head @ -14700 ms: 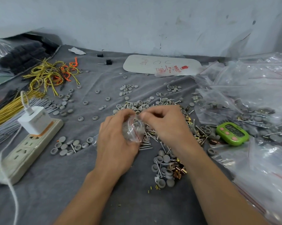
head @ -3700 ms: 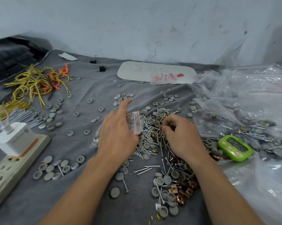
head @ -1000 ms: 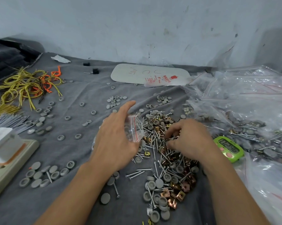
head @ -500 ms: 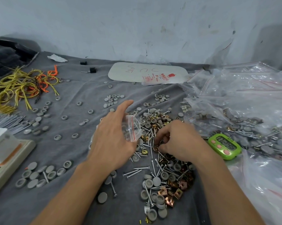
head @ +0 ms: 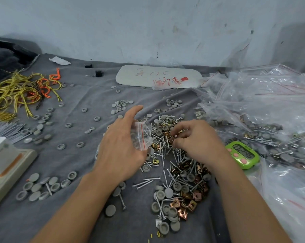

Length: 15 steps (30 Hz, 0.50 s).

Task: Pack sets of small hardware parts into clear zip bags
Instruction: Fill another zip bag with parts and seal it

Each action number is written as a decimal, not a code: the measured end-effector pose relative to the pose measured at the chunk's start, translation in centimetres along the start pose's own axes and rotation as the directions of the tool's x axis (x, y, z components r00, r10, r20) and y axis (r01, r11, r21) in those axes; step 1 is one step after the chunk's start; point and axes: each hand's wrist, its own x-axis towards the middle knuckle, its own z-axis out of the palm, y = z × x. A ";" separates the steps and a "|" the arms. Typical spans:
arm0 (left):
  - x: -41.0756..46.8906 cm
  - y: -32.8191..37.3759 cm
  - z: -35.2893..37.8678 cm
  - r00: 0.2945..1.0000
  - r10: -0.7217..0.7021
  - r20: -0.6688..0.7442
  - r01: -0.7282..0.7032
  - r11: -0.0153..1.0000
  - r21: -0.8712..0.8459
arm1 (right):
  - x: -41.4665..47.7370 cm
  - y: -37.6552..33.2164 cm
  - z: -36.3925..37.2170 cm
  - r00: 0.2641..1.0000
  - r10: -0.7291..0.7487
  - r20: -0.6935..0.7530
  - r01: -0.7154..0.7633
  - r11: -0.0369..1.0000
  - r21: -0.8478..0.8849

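Note:
My left hand (head: 121,146) holds a small clear zip bag (head: 142,135) with a red seal line, its index finger stretched out. My right hand (head: 199,139) hovers just right of the bag over the hardware pile (head: 167,137), and its curled fingertips pinch small brass-coloured clips. The pile mixes silver screws, grey round caps and copper clips. More of the same parts (head: 178,195) lie nearer to me between my forearms.
A green digital timer (head: 242,155) sits right of my right wrist. Clear bags (head: 264,120), some filled, heap up on the right. A power strip with a charger (head: 6,165) lies at the left edge, yellow and orange wires (head: 21,92) behind it. Grey caps scatter over the grey cloth.
My right hand has lifted slightly from the pile with clips pinched in its fingertips and moved towards the bag. The left hand keeps hold of the bag.

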 end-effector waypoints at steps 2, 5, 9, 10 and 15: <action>0.1 0.0 0.0 1.000 -0.002 0.000 0.002 1.000 0.003 | 0.0 0.1 -0.1 0.998 -0.010 0.069 0.015 0.997 -0.074; 0.0 0.0 0.0 1.000 -0.005 0.011 0.005 1.000 0.005 | -0.3 0.2 -0.1 0.996 0.015 0.083 0.000 0.983 -0.184; 0.1 0.0 0.0 1.000 -0.012 0.025 0.013 1.000 -0.011 | -0.9 -0.2 -1.4 0.998 -0.051 -0.042 0.045 0.990 -0.132; 0.1 0.1 0.0 1.000 -0.015 0.023 0.016 1.000 -0.012 | -1.3 -0.4 -1.9 0.997 -0.070 0.032 0.073 0.992 -0.105; -0.1 0.2 0.0 1.000 -0.015 0.014 0.016 1.000 -0.021 | -2.7 -0.6 -1.8 0.921 -0.027 0.388 0.141 0.953 -0.269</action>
